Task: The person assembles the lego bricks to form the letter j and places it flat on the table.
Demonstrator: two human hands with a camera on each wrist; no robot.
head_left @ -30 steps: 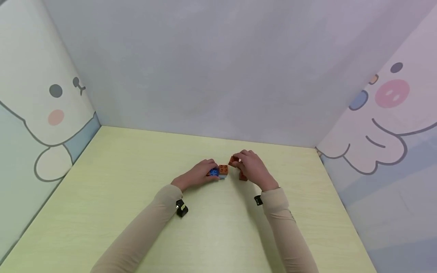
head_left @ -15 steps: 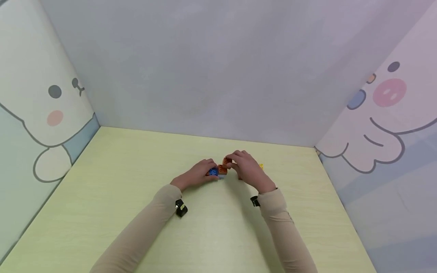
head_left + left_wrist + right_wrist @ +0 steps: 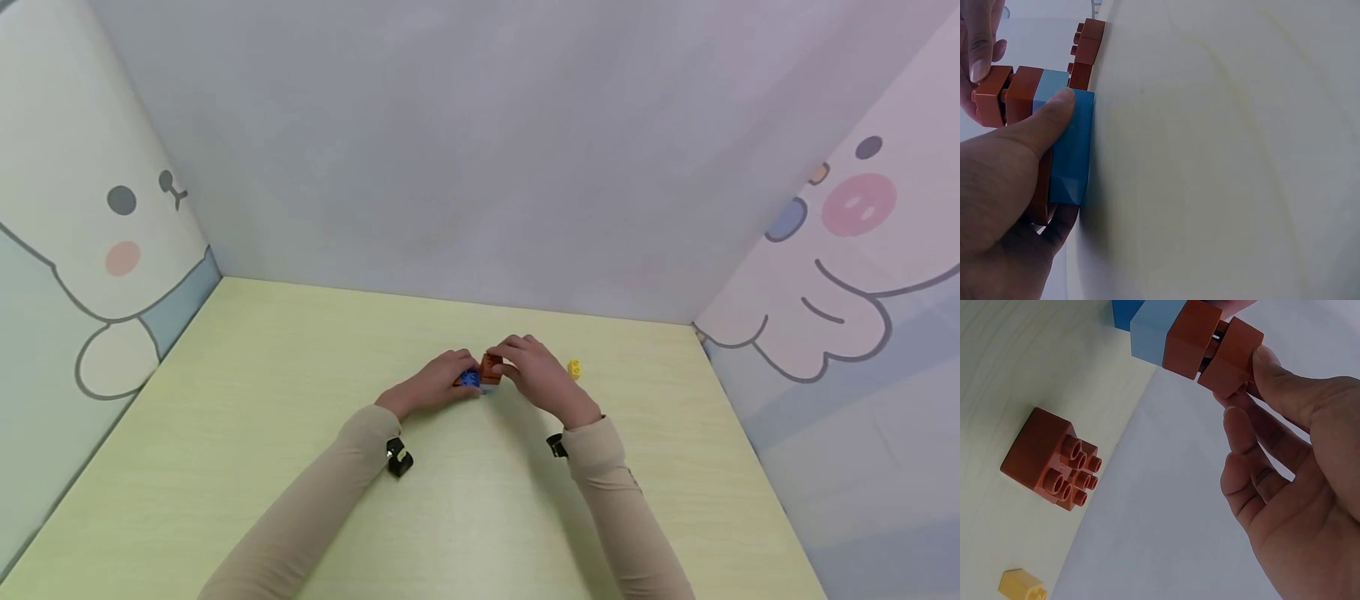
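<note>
- Right hand (image 3: 1310, 478) pinches top brick (image 3: 1232, 356): glossy red-brown, boxy, studs visible in the gap below it.
- Lower brick (image 3: 1190, 339), same red-brown, sits on light blue brick (image 3: 1152, 331), just under right hand's fingertips.
- Left hand (image 3: 1004, 187) grips blue brick (image 3: 1075, 156): darker, studs up, just beside light blue one.

Covered and Cropped

In the head view, the left hand (image 3: 433, 385) covers part of the blue brick (image 3: 470, 378), the right hand (image 3: 540, 374) hides the loose brown bricks (image 3: 1032, 450), and the yellow brick (image 3: 574, 369) is too small for detail. The right hand also covers one end of the top brick (image 3: 1230, 356). Both wrist views crop both hands.
</note>
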